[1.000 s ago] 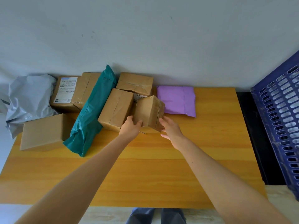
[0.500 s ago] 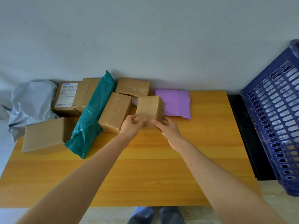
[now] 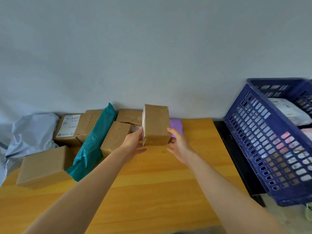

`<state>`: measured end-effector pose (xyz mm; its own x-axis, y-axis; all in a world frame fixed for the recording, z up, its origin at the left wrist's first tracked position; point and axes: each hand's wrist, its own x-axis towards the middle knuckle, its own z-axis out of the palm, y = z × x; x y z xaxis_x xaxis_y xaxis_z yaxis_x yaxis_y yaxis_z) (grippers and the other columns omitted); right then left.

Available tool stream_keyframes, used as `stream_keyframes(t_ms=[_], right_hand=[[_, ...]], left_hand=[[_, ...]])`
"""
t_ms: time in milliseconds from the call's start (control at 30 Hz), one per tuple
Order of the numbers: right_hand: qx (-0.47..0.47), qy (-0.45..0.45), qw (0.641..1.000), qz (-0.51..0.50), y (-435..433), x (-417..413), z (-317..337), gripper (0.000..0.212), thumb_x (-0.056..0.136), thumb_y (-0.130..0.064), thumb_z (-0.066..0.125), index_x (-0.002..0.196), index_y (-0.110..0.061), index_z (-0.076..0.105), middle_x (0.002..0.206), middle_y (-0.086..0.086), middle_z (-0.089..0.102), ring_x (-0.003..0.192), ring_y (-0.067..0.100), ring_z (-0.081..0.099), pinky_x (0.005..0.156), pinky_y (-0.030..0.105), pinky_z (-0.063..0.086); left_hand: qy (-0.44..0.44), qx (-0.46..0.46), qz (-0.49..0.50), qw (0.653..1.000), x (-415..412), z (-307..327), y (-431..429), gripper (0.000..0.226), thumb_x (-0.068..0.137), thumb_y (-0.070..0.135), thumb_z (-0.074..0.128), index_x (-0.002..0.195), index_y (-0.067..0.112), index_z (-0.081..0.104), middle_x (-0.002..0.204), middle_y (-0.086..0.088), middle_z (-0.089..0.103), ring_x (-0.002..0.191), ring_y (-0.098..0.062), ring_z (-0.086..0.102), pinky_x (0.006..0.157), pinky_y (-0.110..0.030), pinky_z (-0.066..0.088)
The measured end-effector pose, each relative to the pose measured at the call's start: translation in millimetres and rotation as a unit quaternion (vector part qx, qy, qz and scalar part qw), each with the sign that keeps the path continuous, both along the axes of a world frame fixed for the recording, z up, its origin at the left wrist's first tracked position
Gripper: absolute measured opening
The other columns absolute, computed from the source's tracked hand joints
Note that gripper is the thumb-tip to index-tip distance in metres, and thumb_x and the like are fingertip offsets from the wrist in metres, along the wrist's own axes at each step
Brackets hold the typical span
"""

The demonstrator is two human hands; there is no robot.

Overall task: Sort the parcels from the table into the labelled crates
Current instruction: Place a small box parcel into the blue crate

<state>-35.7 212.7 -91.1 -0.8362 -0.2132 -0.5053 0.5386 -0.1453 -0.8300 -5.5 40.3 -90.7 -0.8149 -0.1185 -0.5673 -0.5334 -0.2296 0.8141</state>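
A small brown cardboard box (image 3: 157, 124) is held upright above the wooden table (image 3: 152, 191), a label strip showing on its left edge. My left hand (image 3: 133, 142) grips its lower left side and my right hand (image 3: 177, 144) grips its lower right corner. On the table behind lie more parcels: a teal mailer bag (image 3: 92, 146), a brown box (image 3: 114, 137), a box with a white label (image 3: 70, 127), a plain box (image 3: 42, 164) at front left, and a purple mailer (image 3: 176, 125) partly hidden by the held box.
A blue slotted plastic crate (image 3: 263, 144) stands to the right of the table, with white and pink parcels inside. A grey mailer bag (image 3: 32, 130) lies at the table's far left. A pale wall runs behind the table.
Both hands have lifted the small brown box off the table and turned it upright. The view has swung up and right, bringing more of the blue crate into sight.
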Motion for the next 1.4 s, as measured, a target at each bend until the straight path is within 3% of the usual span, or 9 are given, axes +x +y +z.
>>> stream_keyframes(t_ms=[267, 433, 533, 700, 833, 933, 1067, 1233, 1400], right_hand=[[0.091, 0.171, 0.98, -0.05, 4, -1, 32, 0.043, 0.095, -0.002, 0.049, 0.131, -0.026, 0.05, 0.129, -0.005, 0.053, 0.111, 0.013, 0.058, 0.092, 0.038, 0.053], [0.106, 0.196, 0.975, -0.009, -3, 0, 53, 0.037, 0.095, -0.029, 0.058, 0.131, -0.026, 0.053, 0.135, -0.003, 0.056, 0.12, 0.01, 0.051, 0.105, 0.035, 0.039], [0.113, 0.171, 0.978, 0.04, -5, 3, 62, 0.071, 0.078, -0.058, 0.068, 0.137, -0.027, 0.045, 0.129, -0.013, 0.057, 0.118, 0.009, 0.052, 0.099, 0.04, 0.041], [0.16, 0.196, 0.966, 0.056, -3, 4, 62, 0.08, 0.071, -0.034, 0.084, 0.139, -0.027, 0.043, 0.125, -0.006, 0.059, 0.115, 0.013, 0.058, 0.094, 0.036, 0.05], [0.217, 0.236, 0.942, 0.096, 5, 8, 62, 0.079, 0.069, -0.021, 0.085, 0.137, -0.026, 0.046, 0.126, -0.005, 0.057, 0.118, 0.013, 0.055, 0.099, 0.033, 0.049], [0.308, 0.283, 0.89, 0.182, 8, 15, 63, 0.087, 0.065, -0.016, 0.086, 0.14, -0.024, 0.042, 0.13, -0.006, 0.051, 0.117, 0.01, 0.05, 0.089, 0.022, 0.047], [0.392, 0.319, 0.824, 0.256, 6, 22, 63, 0.098, 0.062, -0.019, 0.086, 0.143, -0.022, 0.031, 0.136, -0.003, 0.04, 0.124, 0.011, 0.039, 0.099, 0.023, 0.037], [0.421, 0.322, 0.786, 0.318, 1, 30, 65, 0.103, 0.064, -0.019, 0.085, 0.146, -0.021, 0.022, 0.141, 0.003, 0.034, 0.119, 0.015, 0.043, 0.091, 0.022, 0.04], [0.42, 0.32, 0.785, 0.324, 7, 35, 65, 0.104, 0.065, -0.019, 0.085, 0.147, -0.018, 0.021, 0.144, 0.004, 0.032, 0.123, 0.015, 0.042, 0.092, 0.019, 0.037]], left_hand=[[0.086, 0.006, 0.016, 0.996, 1, 38, -3, 0.046, 0.085, 0.022, 0.071, 0.123, 0.011, 0.047, 0.109, -0.013, 0.068, 0.097, -0.027, 0.069, 0.083, -0.046, 0.057], [0.131, -0.045, -0.001, 0.99, -3, 58, -9, 0.055, 0.08, 0.023, 0.076, 0.127, 0.018, 0.048, 0.106, -0.007, 0.07, 0.097, -0.026, 0.069, 0.082, -0.049, 0.057], [0.156, -0.064, -0.013, 0.986, -3, 65, -13, 0.06, 0.078, 0.021, 0.078, 0.13, 0.02, 0.047, 0.108, -0.003, 0.07, 0.094, -0.025, 0.07, 0.079, -0.048, 0.059], [0.171, -0.188, -0.068, 0.965, -4, 71, -19, 0.07, 0.074, 0.026, 0.08, 0.133, 0.017, 0.042, 0.124, -0.005, 0.062, 0.1, -0.023, 0.067, 0.077, -0.043, 0.06], [0.225, -0.363, -0.116, 0.897, -4, 79, -29, 0.095, 0.072, 0.032, 0.082, 0.147, 0.023, 0.024, 0.145, -0.004, 0.043, 0.106, -0.016, 0.054, 0.079, -0.028, 0.053], [0.282, -0.45, -0.178, 0.829, -5, 88, -39, 0.103, 0.071, 0.035, 0.082, 0.151, 0.03, 0.017, 0.159, -0.002, 0.019, 0.14, -0.024, 0.03, 0.108, -0.041, 0.034], [0.275, -0.551, -0.375, 0.693, -1, 102, -39, 0.1, 0.069, 0.043, 0.082, 0.15, 0.032, 0.023, 0.161, 0.004, 0.01, 0.148, -0.02, 0.003, 0.117, -0.046, 0.011], [0.214, -0.6, -0.501, 0.586, -1, 104, -17, 0.108, 0.063, 0.046, 0.085, 0.151, 0.03, 0.023, 0.156, 0.005, 0.027, 0.143, -0.02, 0.023, 0.115, -0.038, 0.021], [0.199, -0.598, -0.522, 0.574, -4, 94, -9, 0.113, 0.059, 0.047, 0.087, 0.15, 0.027, 0.023, 0.147, 0.003, 0.041, 0.132, -0.022, 0.042, 0.106, -0.034, 0.034]])
